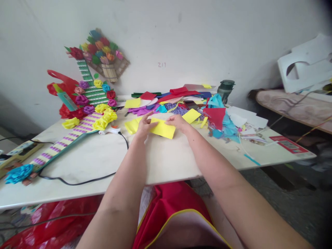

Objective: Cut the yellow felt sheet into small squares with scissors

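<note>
Between my hands a strip of yellow crepe paper [163, 129] is held just above the white table. My left hand [146, 126] grips it near its middle, thumb on top, while the left end trails past the fingers. My right hand [177, 122] pinches the strip's upper edge near its right end. Just behind my right hand lies another yellow paper piece [191, 116]. Left of my hands, a white glue gun [110, 130] rests on the table with its black cord. Yellow paper flowers [105, 118] sit beside it on a guitar-shaped craft [64, 140].
Coloured paper sheets [145, 103] and purple shreds are heaped along the wall. Blue and red scraps [220, 121] lie to the right, with a dark bottle [226, 90] behind. A power strip [19, 155] and a blue paper flower [19, 174] are at the left edge.
</note>
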Motion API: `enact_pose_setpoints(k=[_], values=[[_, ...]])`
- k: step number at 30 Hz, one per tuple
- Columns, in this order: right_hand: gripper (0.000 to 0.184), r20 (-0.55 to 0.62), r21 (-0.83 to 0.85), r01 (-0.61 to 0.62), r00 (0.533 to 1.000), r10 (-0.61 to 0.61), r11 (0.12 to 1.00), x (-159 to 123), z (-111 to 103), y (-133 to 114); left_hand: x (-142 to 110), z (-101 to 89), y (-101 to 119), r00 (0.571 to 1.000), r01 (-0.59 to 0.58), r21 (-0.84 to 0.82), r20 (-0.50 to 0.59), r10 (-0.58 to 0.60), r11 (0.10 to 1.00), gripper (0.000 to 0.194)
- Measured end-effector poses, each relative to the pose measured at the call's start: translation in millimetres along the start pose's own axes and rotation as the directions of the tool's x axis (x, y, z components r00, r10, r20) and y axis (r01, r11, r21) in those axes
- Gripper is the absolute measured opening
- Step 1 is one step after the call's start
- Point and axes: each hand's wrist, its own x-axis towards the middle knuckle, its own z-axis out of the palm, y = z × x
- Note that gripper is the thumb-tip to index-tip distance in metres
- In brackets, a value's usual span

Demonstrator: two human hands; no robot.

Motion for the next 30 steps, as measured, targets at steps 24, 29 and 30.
enact_pose_setpoints(k=[24, 29, 30], values=[[0.014, 0.128, 0.028, -0.075, 0.989, 0.071, 0.997, -10, -7, -12, -2, -2.3, 1, 0.994, 0.049, 0.123, 0.093, -0.060, 0.991, 0.036], [0.014, 0.163, 0.020, -0.058, 0.985, 0.054, 0.998, -12, -7, -13, -1, -2.1, 0, 0.995, 0.029, 0.132, 0.091, -0.042, 0.991, 0.036], [0.014, 0.174, 0.014, -0.053, 0.983, 0.050, 0.998, -12, -7, -12, -1, -1.9, -1, 0.996, 0.026, 0.138, 0.086, -0.038, 0.990, 0.036]])
